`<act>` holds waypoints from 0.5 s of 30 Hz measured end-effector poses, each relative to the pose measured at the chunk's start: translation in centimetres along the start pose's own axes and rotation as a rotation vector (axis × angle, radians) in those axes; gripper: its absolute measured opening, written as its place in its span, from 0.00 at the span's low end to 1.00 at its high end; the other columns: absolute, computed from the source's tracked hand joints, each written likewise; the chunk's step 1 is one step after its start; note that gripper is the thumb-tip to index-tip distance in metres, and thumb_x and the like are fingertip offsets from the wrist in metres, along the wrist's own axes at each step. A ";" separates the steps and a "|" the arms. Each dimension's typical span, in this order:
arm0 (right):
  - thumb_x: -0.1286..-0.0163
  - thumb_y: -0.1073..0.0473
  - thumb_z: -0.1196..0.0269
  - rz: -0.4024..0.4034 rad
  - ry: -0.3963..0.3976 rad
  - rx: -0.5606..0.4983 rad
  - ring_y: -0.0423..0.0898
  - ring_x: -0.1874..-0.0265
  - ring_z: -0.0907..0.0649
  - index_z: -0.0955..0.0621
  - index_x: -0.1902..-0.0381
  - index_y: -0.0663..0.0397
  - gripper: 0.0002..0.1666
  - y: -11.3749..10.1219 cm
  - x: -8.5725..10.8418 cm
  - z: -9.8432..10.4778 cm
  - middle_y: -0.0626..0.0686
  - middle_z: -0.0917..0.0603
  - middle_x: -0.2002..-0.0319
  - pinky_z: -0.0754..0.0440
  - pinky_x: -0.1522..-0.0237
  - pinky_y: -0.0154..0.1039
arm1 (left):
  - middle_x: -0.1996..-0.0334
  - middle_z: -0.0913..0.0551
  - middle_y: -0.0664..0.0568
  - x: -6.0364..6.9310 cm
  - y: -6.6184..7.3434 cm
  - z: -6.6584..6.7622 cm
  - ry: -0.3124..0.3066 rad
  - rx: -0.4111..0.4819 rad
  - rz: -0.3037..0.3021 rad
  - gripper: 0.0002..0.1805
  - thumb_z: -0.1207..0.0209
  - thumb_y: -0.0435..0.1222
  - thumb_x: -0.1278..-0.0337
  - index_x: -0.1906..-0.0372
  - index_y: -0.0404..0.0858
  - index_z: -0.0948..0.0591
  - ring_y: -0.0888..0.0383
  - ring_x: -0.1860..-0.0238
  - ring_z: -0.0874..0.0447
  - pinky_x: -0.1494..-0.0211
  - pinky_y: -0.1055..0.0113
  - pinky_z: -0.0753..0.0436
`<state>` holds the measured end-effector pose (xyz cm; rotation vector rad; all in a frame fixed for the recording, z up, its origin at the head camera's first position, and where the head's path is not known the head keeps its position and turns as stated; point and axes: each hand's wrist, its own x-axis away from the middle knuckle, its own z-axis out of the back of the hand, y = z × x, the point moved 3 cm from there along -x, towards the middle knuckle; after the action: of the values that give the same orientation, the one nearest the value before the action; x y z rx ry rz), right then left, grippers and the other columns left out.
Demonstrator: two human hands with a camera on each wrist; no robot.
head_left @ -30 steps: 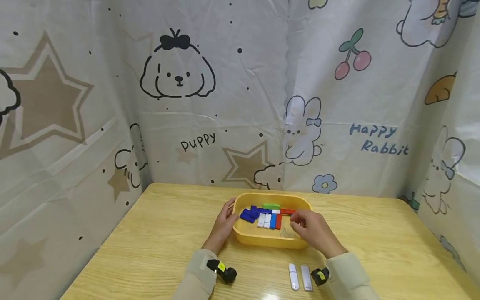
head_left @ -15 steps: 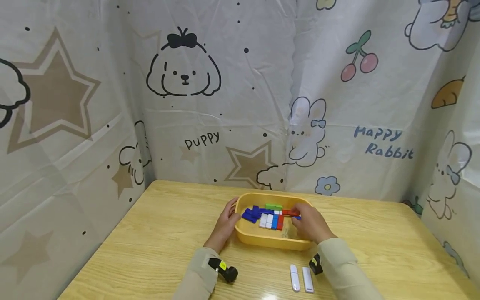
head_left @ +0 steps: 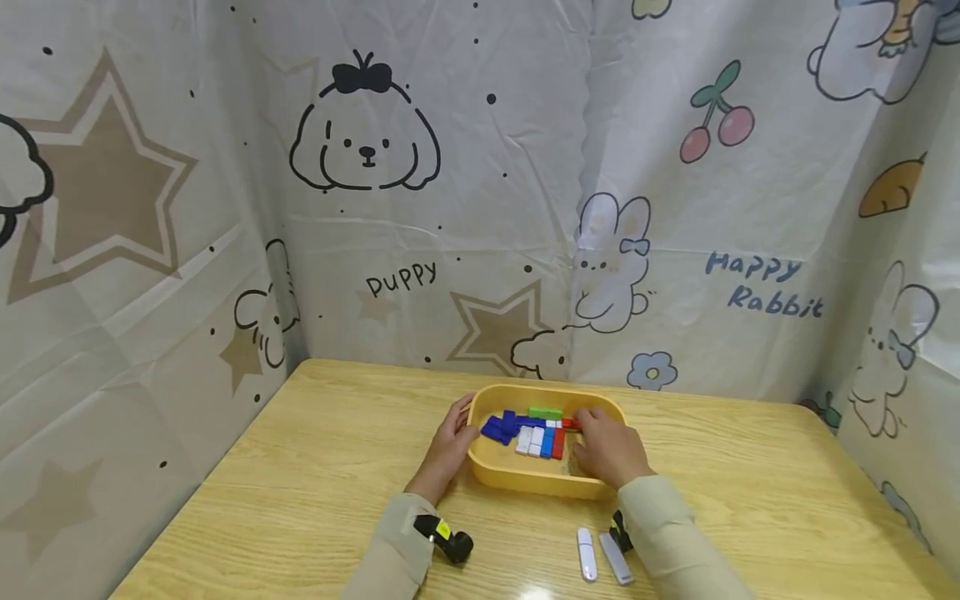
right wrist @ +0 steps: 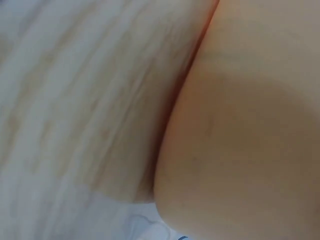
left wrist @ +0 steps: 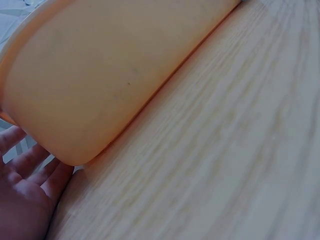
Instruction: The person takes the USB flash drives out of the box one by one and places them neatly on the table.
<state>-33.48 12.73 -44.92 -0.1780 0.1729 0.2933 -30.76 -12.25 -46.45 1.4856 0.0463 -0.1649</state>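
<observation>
A yellow plastic tray [head_left: 525, 483] stands on the wooden table, with small rectangular blocks lying inside. My left hand [head_left: 447, 450] holds the tray's left end, thumb at the rim and fingers along the outside; in the left wrist view its fingers [left wrist: 31, 159] touch the wall. My right hand [head_left: 609, 446] reaches over the near right rim, fingers bent down into the tray's right part beside the red blocks [head_left: 558, 443]. Its fingertips are hidden, so whether they pinch a block does not show. Near it lie white blocks [head_left: 530, 441], a light blue block [head_left: 547, 442], dark blue blocks [head_left: 497, 430] and a green block [head_left: 545, 413].
Two slim white objects [head_left: 587, 554] lie on the table in front of the tray, close to the right sleeve. A printed cloth [head_left: 420, 250] hangs behind and at the sides of the table [head_left: 315, 467].
My right hand has lowered into the tray and shifted left, covering part of the red blocks and the blue piece seen earlier by its fingers. The right white object has tilted. The left hand keeps its hold.
</observation>
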 end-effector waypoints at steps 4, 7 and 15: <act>0.43 0.55 0.34 -0.001 -0.027 0.027 0.51 0.68 0.23 0.22 0.50 0.50 0.21 0.0 -0.1 -0.1 0.52 0.21 0.57 0.19 0.58 0.54 | 0.33 0.33 0.36 -0.2 0.0 0.0 0.001 -0.008 0.005 0.33 0.53 0.28 0.38 0.27 0.38 0.41 0.43 0.32 0.35 0.35 0.51 0.30; 0.43 0.55 0.34 0.005 -0.040 0.043 0.50 0.69 0.23 0.22 0.52 0.50 0.20 -0.1 -0.1 -0.2 0.52 0.21 0.58 0.19 0.59 0.53 | 0.33 0.34 0.36 -0.7 -0.7 0.0 0.008 -0.001 0.005 0.33 0.53 0.28 0.38 0.27 0.38 0.41 0.42 0.32 0.35 0.34 0.49 0.31; 0.42 0.61 0.35 -0.017 -0.032 0.011 0.48 0.71 0.24 0.21 0.61 0.49 0.10 -0.2 -0.2 -0.3 0.49 0.21 0.66 0.19 0.61 0.51 | 0.33 0.32 0.38 -1.7 -3.4 0.0 0.031 0.002 -0.030 0.33 0.53 0.29 0.38 0.27 0.42 0.40 0.44 0.33 0.34 0.35 0.51 0.31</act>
<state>-33.63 12.46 -45.12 -0.1639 0.1412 0.2785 -32.87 -12.40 -49.57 1.4900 0.0930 -0.1664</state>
